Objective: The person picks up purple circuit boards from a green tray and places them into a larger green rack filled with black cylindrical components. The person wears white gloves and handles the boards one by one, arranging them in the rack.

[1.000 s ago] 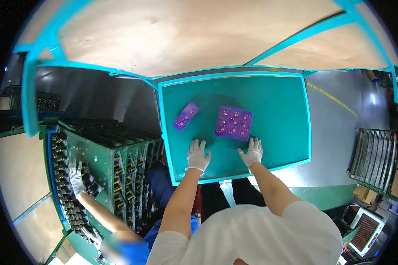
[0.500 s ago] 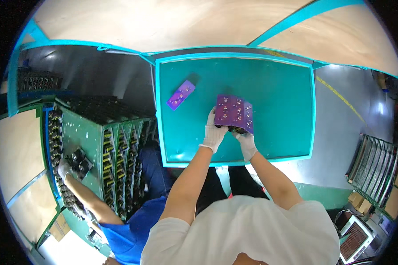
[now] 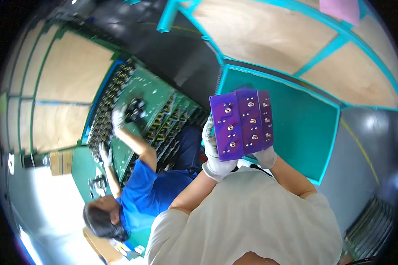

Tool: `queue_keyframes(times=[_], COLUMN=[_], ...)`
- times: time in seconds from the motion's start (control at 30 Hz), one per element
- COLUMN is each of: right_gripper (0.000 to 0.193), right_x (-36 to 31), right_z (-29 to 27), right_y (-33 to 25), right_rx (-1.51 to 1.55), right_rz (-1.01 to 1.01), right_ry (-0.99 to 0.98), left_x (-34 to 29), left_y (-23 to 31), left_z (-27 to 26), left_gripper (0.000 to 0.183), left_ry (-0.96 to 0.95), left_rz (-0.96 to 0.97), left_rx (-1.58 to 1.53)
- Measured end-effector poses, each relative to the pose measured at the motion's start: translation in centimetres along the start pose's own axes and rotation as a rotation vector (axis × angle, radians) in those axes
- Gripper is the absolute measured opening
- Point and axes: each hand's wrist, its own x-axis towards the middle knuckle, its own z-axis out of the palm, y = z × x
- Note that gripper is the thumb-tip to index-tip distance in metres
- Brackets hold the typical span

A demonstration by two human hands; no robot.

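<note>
Your left hand in white glove grips left edge of purple board, fingers curled round it. Your right hand supports board from beneath, mostly hidden; clasp looks closed, exact hold unclear. Board lifted off teal tray, held tilted before your chest. Risk: you hold by edges only, board may slip and drop onto tray rim; metal studs could snag glove. Farther left, co-worker in blue shirt reaches into green rack; swing could bump them.
</note>
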Motion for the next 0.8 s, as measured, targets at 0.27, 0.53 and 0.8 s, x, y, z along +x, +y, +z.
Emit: queue_keyframes(times=[0.27,0.53,0.8], right_gripper=[0.042,0.051,0.050], right_x=[3.8,3.8,2.9], right_z=[-0.4,-2.2,-2.4], right_y=[-3.2,-5.5,-7.8], right_rx=[0.120,0.328,0.206], right_rz=[-0.339,-0.328,-0.349], right_ry=[-0.016,-0.131,-0.121], left_x=[-4.0,-6.2,-8.2], left_y=[2.0,0.9,1.5], left_z=[5.7,4.8,6.4], left_gripper=[0.034,0.041,0.042], left_ry=[0.105,-0.245,-0.262], left_rz=[0.230,0.375,0.246], left_rx=[-0.195,-0.146,-0.352])
